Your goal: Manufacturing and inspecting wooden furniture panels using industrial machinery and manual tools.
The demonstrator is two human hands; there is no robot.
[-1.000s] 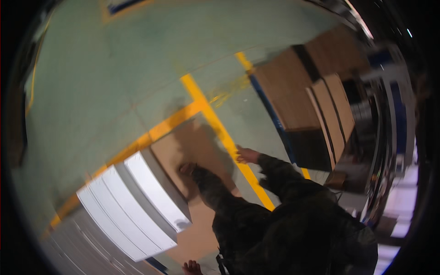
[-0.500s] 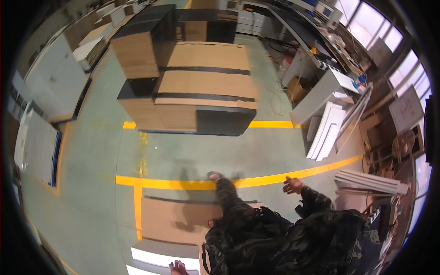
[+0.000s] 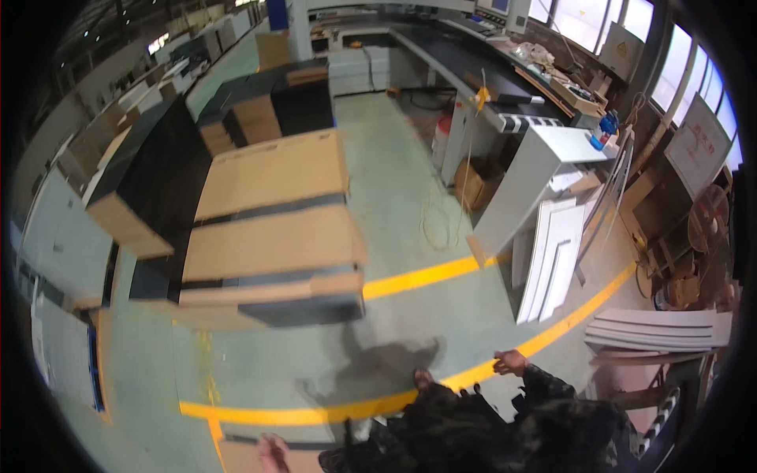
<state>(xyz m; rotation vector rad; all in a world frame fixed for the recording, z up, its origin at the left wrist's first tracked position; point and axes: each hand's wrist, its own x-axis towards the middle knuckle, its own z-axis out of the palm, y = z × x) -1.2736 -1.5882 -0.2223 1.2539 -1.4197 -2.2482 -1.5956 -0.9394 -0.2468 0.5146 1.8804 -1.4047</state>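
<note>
My left hand (image 3: 274,453) hangs low at the bottom edge, somewhat blurred. Its fingers look loosely apart, and I see nothing in them. Beneath it lies a brown flat board (image 3: 303,459) on the floor. To the right, my right hand (image 3: 511,363) is held out over the floor by the yellow line, fingers loosely spread with nothing in them. One foot (image 3: 423,378) shows between the hands at the yellow floor line (image 3: 347,413). Ahead on the left stands a stack of long panels (image 3: 272,240) with tan tops and black strips, touched by neither hand.
Tall black-and-wood cabinets (image 3: 154,169) flank the stack. White panels (image 3: 548,256) lean against a grey cabinet (image 3: 520,185) at right. More white boards (image 3: 658,329) lie near my right side. A long black-topped machine table (image 3: 465,67) runs along the back right. A thin hose (image 3: 441,225) lies coiled on the floor.
My view has tilted up and swung right as I step forward. The panel stack sits lower and further left, and the floor board has mostly slipped out below. Both hands stay off everything.
</note>
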